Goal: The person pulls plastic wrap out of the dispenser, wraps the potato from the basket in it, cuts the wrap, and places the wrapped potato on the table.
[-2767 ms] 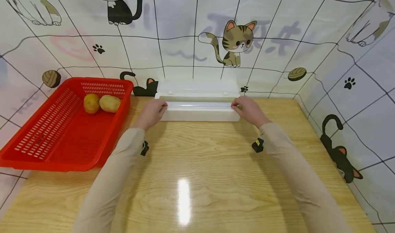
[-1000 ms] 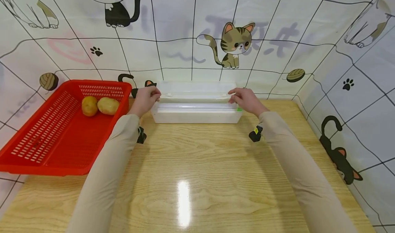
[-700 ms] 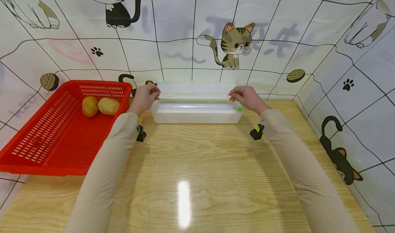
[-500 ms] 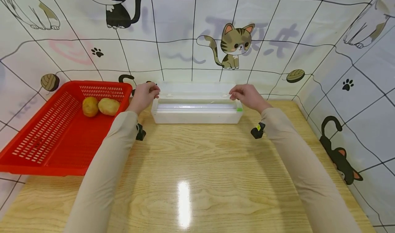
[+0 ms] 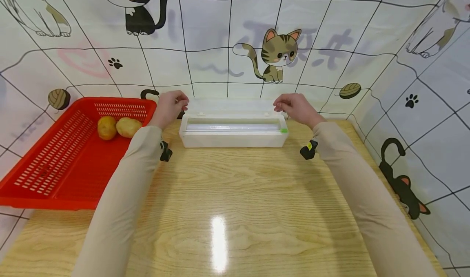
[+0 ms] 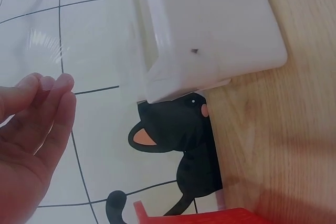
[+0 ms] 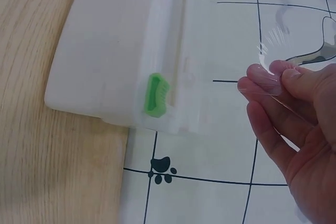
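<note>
Near edge of the desk (image 5: 253, 187): bare wood grain with a streak of reflected light (image 5: 219, 244). Your beige sleeves (image 5: 119, 203) reach in over it on either side, a small black device (image 5: 308, 149) at each wrist.

Along the left edge, toward the far left corner: red basket (image 5: 84, 175), slotted sides. Two potatoes (image 5: 128, 127) lie side by side in its far right part, the left one yellower.

Far edge, around its middle: long white box (image 5: 235, 140), upright, long side facing you. A pale roll (image 5: 233, 127) shows inside, running nearly end to end. Green slider (image 7: 156, 95) at the box's right end. Lid (image 5: 231, 105) tipped back on the far side; you cannot tell from here whether it leans on the wall.

Above the far edge, one at each end of the lid: your hands. Left hand (image 5: 169, 107): grip closed to a pinch, thumb against fingertips, holding clear film (image 6: 44, 45) that shows as fine creases. Right hand (image 5: 298, 107): the same tight pinch on the film, a glossy bit lying over the fingertips. Between your hands the sheet is too transparent to trace.

Behind everything: white wall (image 5: 209, 28), gridded and printed with cartoon cats, paw prints and yarn balls.
</note>
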`<state>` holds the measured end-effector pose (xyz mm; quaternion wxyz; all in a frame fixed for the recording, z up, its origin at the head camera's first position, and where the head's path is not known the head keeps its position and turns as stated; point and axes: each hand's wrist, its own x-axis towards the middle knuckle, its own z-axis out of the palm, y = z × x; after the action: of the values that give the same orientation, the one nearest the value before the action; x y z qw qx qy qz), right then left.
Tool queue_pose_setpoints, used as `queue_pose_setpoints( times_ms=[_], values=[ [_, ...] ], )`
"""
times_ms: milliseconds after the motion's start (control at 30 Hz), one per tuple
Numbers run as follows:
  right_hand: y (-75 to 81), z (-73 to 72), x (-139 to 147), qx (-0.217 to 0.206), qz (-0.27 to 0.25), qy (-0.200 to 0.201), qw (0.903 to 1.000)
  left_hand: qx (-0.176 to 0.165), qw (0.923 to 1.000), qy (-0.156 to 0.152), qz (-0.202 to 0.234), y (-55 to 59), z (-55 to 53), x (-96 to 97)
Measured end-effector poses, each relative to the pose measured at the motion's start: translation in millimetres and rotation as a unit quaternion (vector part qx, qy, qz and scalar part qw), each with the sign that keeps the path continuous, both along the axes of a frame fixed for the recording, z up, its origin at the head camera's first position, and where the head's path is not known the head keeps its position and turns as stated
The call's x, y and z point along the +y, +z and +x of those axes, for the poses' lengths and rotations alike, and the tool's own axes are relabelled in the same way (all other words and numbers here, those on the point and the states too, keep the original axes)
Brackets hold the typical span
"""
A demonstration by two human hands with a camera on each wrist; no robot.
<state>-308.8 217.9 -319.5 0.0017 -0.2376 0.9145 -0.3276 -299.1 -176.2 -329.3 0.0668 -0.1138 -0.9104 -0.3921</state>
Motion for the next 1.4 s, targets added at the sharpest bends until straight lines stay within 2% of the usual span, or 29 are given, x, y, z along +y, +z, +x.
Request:
queue_pose_setpoints(
  times_ms=[500,633,833,1133,1400],
  values=[
    [18.1,-1.7,0,0.039,0.016,-0.009,0.9991,0.035,0.9992,0.005,-0.021,20.0,-3.3,-1.6],
    [22.8,-0.3,-2,0.062,0.024,-0.018,0.9976,0.046,0.9986,0.0,-0.027,26.5,-4.9,-1.8],
    [27.7,0.2,-3,0.111,0.029,-0.027,0.993,0.036,0.999,0.001,-0.028,37.5,-5.1,-1.3],
    [39.4,0.4,-3,0.12,0.031,-0.033,0.9918,0.049,0.9986,0.0,-0.022,51.0,-5.4,-3.5],
    [50.7,3.3,0,0.15,0.048,-0.043,0.9866,0.066,0.9976,-0.001,-0.02,61.7,-3.2,-2.9]
  ],
)
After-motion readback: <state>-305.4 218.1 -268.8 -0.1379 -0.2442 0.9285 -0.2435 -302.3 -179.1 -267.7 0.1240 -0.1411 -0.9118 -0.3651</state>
